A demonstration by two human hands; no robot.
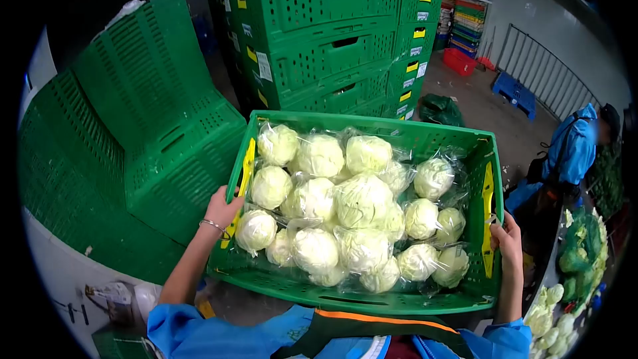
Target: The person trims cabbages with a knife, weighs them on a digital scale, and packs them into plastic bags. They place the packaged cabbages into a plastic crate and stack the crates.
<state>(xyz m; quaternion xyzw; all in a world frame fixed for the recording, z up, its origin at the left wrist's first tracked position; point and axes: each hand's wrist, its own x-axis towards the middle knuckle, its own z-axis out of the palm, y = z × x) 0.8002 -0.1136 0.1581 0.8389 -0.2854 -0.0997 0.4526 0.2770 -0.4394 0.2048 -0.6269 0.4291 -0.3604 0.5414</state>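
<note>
A green crate (372,304) full of pale, plastic-wrapped cabbages (362,201) is held up in front of my body. My left hand (224,209) grips its left end by the yellow handle (247,166), with a thin bracelet on the wrist. At the opposite end, my right hand (506,233) is closed round the rim beside the other yellow handle (488,219). Fingertips of both hands are partly hidden by the crate walls. The cabbages lie heaped in the middle and left, fewer at the right.
Tall stacked green crates (332,10) stand ahead. More green crates (153,93) are at the left. A person in blue (573,146) is at the right, near unwrapped cabbages (541,319). Behind are a red basket (460,61), a blue pallet (514,95) and a metal railing (545,63).
</note>
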